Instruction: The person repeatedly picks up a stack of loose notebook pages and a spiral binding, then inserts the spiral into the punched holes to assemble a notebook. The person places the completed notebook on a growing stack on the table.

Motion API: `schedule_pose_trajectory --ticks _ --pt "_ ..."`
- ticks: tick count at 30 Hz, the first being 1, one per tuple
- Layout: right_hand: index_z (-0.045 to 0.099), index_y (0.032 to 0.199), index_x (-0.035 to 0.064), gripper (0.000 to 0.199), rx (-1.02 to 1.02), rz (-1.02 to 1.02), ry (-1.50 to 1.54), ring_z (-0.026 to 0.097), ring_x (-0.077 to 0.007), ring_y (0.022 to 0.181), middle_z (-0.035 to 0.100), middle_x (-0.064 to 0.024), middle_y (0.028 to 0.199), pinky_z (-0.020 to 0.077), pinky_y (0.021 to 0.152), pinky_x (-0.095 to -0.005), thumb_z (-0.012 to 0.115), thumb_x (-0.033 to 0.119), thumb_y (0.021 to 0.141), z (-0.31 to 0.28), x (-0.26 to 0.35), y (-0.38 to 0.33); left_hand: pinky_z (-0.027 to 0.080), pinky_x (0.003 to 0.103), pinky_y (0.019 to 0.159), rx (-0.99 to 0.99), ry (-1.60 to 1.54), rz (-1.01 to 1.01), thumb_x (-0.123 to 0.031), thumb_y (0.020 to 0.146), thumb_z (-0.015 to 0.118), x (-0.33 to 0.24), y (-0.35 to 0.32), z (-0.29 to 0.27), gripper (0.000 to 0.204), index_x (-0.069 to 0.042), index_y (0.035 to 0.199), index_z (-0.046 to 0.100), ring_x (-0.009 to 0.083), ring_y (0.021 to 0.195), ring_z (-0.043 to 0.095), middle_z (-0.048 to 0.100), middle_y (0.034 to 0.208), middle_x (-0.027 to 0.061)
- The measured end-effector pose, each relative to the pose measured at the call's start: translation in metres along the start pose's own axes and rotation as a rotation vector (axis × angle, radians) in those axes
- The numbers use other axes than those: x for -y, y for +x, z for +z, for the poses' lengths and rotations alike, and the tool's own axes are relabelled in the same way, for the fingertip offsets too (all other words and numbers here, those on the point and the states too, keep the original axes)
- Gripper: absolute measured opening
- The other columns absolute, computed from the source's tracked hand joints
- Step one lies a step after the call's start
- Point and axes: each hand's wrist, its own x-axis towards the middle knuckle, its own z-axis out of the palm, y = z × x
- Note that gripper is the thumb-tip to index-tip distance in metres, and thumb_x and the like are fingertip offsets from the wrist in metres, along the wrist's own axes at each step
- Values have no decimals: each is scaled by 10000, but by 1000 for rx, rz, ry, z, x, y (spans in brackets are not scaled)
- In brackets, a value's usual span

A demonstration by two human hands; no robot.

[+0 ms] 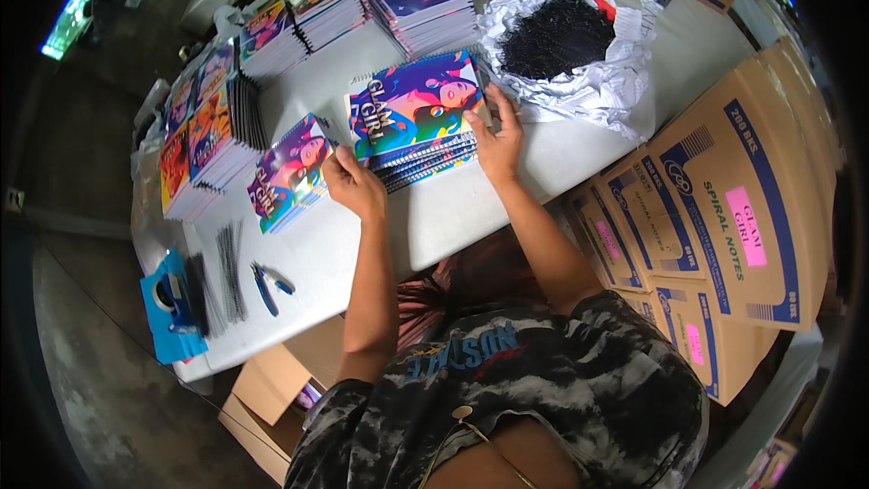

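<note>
A short stack of colourful spiral notebooks (416, 107) lies on the white table before me, its wire bindings showing along the near side. My right hand (498, 138) grips its right end, thumb on the top cover and fingers along the edge. At the stack's lower left corner is my left hand (358, 183), fingers loosely bent and apart, with nothing visible in it. Its fingertips come close to a second notebook stack (291, 172) on the left; whether they touch it I cannot tell.
More notebook piles (421, 4) line the table's far and left sides. Crumpled white paper (625, 91) surrounds black wire coils (557, 36). Pliers (264, 288), loose binding wires (230, 272) and a blue tape dispenser (174, 303) lie at left. Cardboard boxes (674, 190) stand at right.
</note>
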Motion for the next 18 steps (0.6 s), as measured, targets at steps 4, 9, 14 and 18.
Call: schedule_pose_trajectory --ticks 4,9,14,18 --pt "580 1095 -34 409 97 94 -13 595 -226 1006 593 -211 1105 445 856 -304 694 189 771 -2 -6 2 430 234 558 40 -122 -81 -224 910 524 -34 -10 -2 288 25 768 541 94 599 478 532 665 51" --pt "638 980 -25 288 44 119 55 616 -220 940 632 -177 1029 463 821 -304 690 167 772 2 -4 0 311 227 445 122 -104 -91 -201 919 517 -10 8 -3 345 -21 632 451 61 531 380 479 631 36" --pt "639 978 -20 269 -3 -187 -130 628 -235 909 648 -156 993 468 819 -312 689 136 764 3 8 2 330 236 521 17 -189 -167 -283 884 576 -4 -17 -4 363 -46 660 416 76 567 350 416 632 -2" --pt "636 990 -24 275 76 15 21 621 -212 931 646 -153 1010 462 833 -307 692 121 764 4 -8 -2 355 242 536 26 -150 -198 -297 882 573 -16 -10 -2 339 -36 694 466 85 564 374 438 625 -5"
